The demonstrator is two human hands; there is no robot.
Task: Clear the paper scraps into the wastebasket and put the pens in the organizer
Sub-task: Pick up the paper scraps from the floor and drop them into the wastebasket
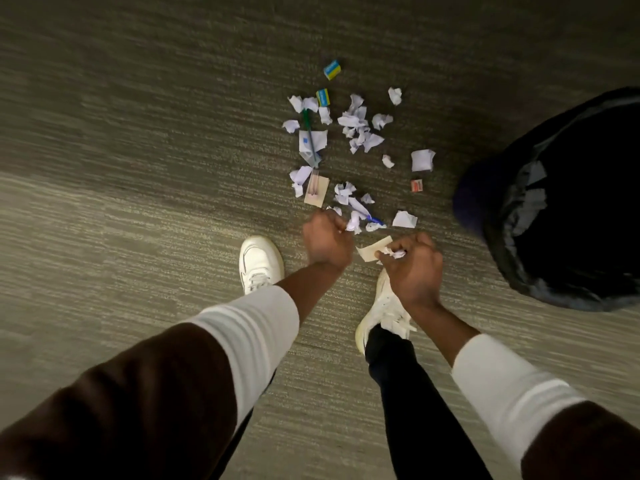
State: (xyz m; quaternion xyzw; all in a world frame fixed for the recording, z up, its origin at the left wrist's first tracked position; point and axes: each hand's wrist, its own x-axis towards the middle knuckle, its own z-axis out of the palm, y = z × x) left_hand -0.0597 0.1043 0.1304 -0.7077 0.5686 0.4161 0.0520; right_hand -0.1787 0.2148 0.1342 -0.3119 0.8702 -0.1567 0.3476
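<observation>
Several crumpled white paper scraps (pixel 356 126) lie scattered on the carpet ahead of my feet. A green pen (pixel 310 138) rests across a flat scrap, and a blue pen (pixel 375 220) pokes out from the nearest scraps. My left hand (pixel 327 239) is closed around a scrap at the pile's near edge. My right hand (pixel 412 263) grips crumpled paper and a tan slip (pixel 369 251). The wastebasket (pixel 568 202), lined with a black bag, stands at the right with some paper inside. No organizer is in view.
Two small blue-and-yellow boxes (pixel 332 69) (pixel 322 97) lie at the far side of the pile, a small red box (pixel 417 185) nearer the basket, and a tan card with a clear item (pixel 316 190). My white shoes (pixel 259 263) stand on grey carpet.
</observation>
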